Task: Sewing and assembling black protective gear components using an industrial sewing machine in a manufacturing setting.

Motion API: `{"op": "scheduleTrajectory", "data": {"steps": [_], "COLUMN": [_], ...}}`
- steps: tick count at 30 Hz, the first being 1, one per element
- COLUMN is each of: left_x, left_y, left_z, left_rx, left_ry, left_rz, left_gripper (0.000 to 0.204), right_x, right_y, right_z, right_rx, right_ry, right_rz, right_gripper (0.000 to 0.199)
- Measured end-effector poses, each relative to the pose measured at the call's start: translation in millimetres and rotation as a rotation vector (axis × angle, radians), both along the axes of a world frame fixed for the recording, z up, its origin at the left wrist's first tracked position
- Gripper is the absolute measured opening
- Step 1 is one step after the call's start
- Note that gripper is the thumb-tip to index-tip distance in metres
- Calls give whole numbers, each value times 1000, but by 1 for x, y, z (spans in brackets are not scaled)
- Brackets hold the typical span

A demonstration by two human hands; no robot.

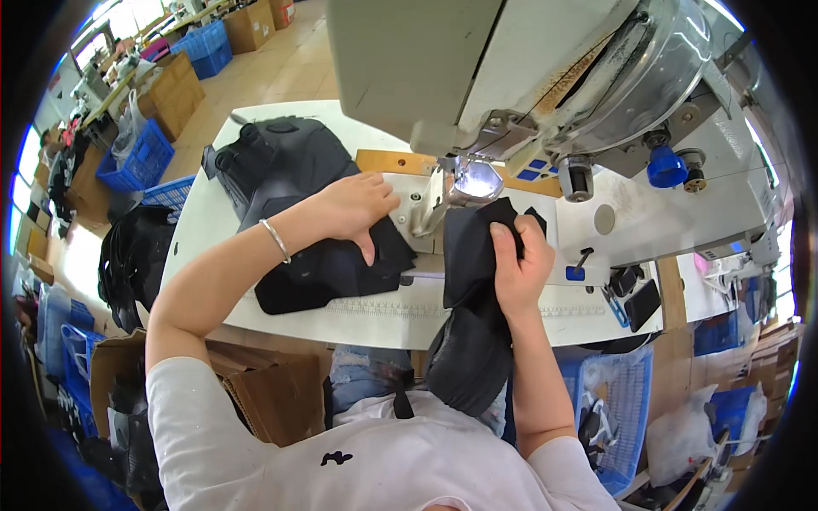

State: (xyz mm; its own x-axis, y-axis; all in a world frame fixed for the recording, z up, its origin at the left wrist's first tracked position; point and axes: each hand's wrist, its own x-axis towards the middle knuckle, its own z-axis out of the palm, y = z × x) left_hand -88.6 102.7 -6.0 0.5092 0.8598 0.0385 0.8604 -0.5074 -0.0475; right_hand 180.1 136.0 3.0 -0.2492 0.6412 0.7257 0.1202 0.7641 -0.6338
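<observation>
My left hand lies palm down over dark fabric pieces left of the needle area, its thumb spread away from the fingers. A silver bangle circles that wrist. Under and beyond the hand, a heap of black fabric pieces covers the left of the white sewing table. Between thumb and fingers my right hand grips a black fabric piece, just right of the presser area. The cloth hangs over the front edge toward my lap. A lit sewing machine stands above, its needle hard to make out.
Blue scissors and small black items lie at the table's right end. A blue basket stands below right, a cardboard box below left. A ruler strip runs along the front edge.
</observation>
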Motion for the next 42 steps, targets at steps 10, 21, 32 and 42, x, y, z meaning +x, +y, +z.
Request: {"op": "scheduleTrajectory", "data": {"steps": [10,21,32,42], "left_x": [5,29,33,34], "left_y": [-43,-46,-34,-32], "left_z": [90,71,80,79], "left_rx": [-125,-313,-240,-186], "left_ry": [-724,-1336,-1425,-1362], "left_rz": [431,686,702,712], "left_gripper": [47,33,34,37], "right_x": [-16,-20,-16,-16], "right_y": [3,5,1,7], "right_z": [9,12,20,17], "right_rx": [1,-67,-232,-238], "right_ry": [97,8,-79,-64], "right_rz": [-107,-90,-107,-114], "right_gripper": [19,17,16,16]}}
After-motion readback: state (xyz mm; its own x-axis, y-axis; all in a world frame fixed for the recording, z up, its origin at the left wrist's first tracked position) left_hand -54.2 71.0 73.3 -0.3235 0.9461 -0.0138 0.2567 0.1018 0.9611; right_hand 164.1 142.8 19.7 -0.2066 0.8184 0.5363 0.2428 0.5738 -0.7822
